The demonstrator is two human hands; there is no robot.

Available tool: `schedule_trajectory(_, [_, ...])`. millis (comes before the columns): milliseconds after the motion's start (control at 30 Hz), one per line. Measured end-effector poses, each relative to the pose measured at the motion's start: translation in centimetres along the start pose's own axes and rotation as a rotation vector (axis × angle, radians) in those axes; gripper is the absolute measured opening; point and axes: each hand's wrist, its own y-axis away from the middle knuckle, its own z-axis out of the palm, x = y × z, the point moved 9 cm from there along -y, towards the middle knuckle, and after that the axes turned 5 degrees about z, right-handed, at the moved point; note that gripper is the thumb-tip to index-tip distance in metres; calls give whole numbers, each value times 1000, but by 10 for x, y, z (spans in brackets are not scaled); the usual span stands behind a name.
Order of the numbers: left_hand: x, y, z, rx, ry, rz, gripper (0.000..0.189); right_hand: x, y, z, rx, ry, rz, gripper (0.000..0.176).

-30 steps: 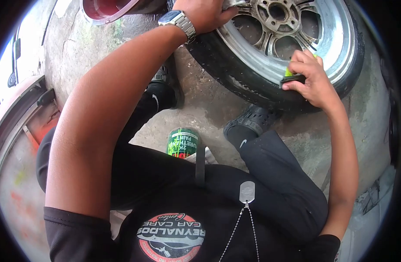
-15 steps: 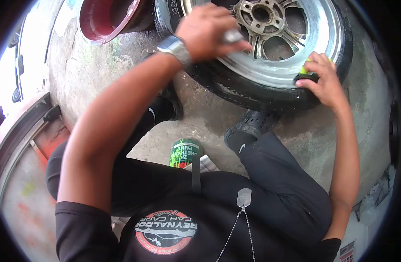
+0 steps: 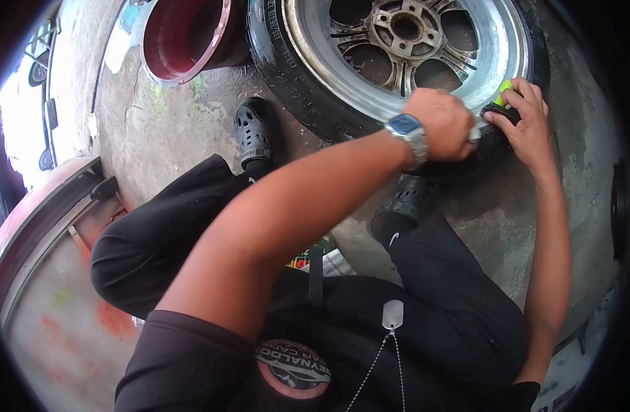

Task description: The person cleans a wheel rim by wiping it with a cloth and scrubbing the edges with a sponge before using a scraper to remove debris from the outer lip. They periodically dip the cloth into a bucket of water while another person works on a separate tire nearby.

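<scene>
My left hand [image 3: 444,127], with a silver watch [image 3: 405,127] on its wrist, is closed in a fist over the near edge of the wheel. A small silvery spot shows at its fingers, too blurred to name; what the fist holds is hidden. My right hand [image 3: 524,113] grips a small black and lime-green object [image 3: 505,96] at the right edge of the rim. Its kind does not show. The wheel lies flat, with a worn silver rim [image 3: 370,99] inside a black tire [image 3: 287,86].
A dark red bucket-like container [image 3: 184,72] stands left of the tire. A paint can [image 3: 302,259] is partly hidden behind my left arm. My feet in black clogs [image 3: 253,134] rest on the concrete floor [image 3: 171,137]. A paint-marked panel [image 3: 61,275] is at the left.
My left hand has swung right and toward me, from over the rim's left part to beside my right hand. My right hand keeps its grip on the black and lime-green object.
</scene>
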Motion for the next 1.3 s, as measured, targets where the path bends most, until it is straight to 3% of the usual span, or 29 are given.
schedule_trajectory(133, [-48,47,-41,-222,-177,-41,28,2,3,0,29,-22,-4,37])
schedule_trajectory(200, [-87,68,-77,-216,-344,-8,25,5,5,1,53,-32,-14,37])
schedule_trajectory(267, [-111,87,-137,-37,-431,189,25,8,7,3,84,-36,-27,37])
schedule_trajectory(333, [-144,102,-195,-2,-603,46,26,12,10,5,117,-40,-38,37])
schedule_trajectory(400, [-200,126,-254,160,-616,-196,36,14,14,8,151,-26,-56,38])
schedule_trajectory(467, [-271,158,-287,293,-352,-462,35,16,17,12,186,6,-85,39])
schedule_trajectory(567, [-383,208,-273,158,1,-800,35,16,18,13,190,28,-96,39])
schedule_trajectory(600, [-401,213,-256,38,18,-822,41,16,18,13,181,34,-95,39])
schedule_trajectory(667, [-440,219,-221,-222,-236,-804,31,15,17,12,164,47,-90,38])
schedule_trajectory(700, [-490,237,-194,-175,1,-773,23,15,16,12,158,49,-90,38])
schedule_trajectory(833, [-478,242,-174,-318,189,-1113,21,14,17,13,159,52,-87,37])
schedule_trajectory(967, [-468,230,-166,-204,531,-1256,20,11,17,10,204,46,-93,37])
schedule_trajectory(1067, [-484,217,-160,81,1118,-1154,29,14,17,11,193,22,-84,35])
schedule_trajectory(1133, [-457,207,-192,236,1149,-1222,33,13,18,12,209,29,-79,34])
schedule_trajectory(1200, [-412,179,-239,447,1028,-1031,37,11,18,10,200,60,-74,35])
schedule_trajectory(1233, [-398,167,-252,432,1056,-998,37,14,19,11,217,62,-91,35])
schedule_trajectory(1300, [-347,142,-285,419,777,-841,32,15,20,13,247,63,-104,35])
